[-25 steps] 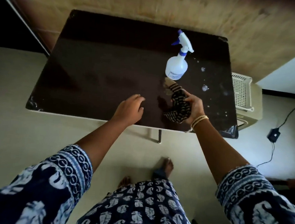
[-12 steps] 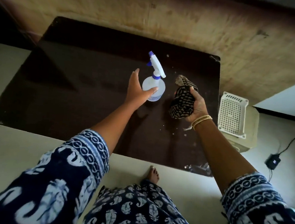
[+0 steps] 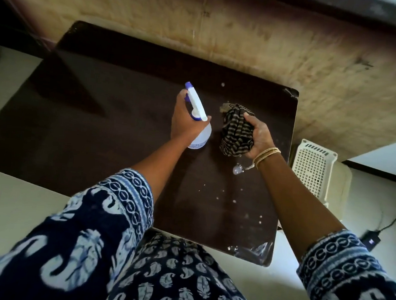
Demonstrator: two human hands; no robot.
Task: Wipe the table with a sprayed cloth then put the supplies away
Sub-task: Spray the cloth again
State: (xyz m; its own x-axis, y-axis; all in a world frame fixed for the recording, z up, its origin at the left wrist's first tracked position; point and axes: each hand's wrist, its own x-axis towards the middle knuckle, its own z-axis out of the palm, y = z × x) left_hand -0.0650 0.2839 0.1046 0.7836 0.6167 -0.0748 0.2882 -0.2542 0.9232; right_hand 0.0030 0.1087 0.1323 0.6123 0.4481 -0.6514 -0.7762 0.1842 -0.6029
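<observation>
bottle: spray bottle over the table, left of the cloth
basket: basket sits right of the table

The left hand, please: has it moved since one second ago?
Yes. The left hand went from the table's near edge toward the wall and now grips the spray bottle.

The bench has a dark brown, smooth, faintly glossy top. The spray bottle is translucent white plastic with a glossy blue-trimmed trigger head. The cloth is soft, crumpled striped fabric. A perforated white plastic basket sits off the bench's right edge.
</observation>
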